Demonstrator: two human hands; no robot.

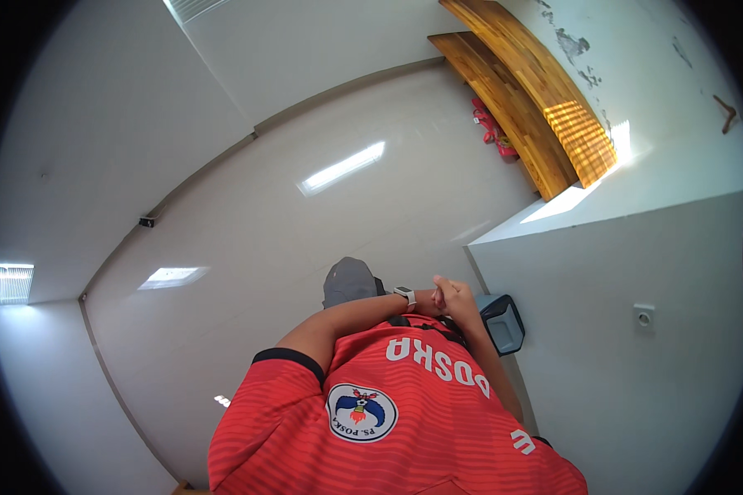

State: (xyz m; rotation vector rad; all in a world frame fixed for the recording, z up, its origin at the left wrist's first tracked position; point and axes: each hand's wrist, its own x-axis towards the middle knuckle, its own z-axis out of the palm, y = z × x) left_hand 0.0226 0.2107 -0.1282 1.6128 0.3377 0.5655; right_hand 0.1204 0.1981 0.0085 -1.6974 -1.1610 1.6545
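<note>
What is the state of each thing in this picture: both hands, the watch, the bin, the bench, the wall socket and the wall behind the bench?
Left hand: against the right hand, mostly hidden
Right hand: against the left hand
Watch: worn on left wrist
Bin: open at top
Wooden bench: partly sunlit
Wall socket: no plug visible
Wall: surface flaking

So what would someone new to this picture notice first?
Probably the red shirt, filling the lower middle of the view, its round badge left of centre. Just above the shirt, the right hand meets the left hand, below which a pale-strapped watch sits on the left forearm's wrist end. At upper right, wooden boards stand out beside the pale wall.
</note>
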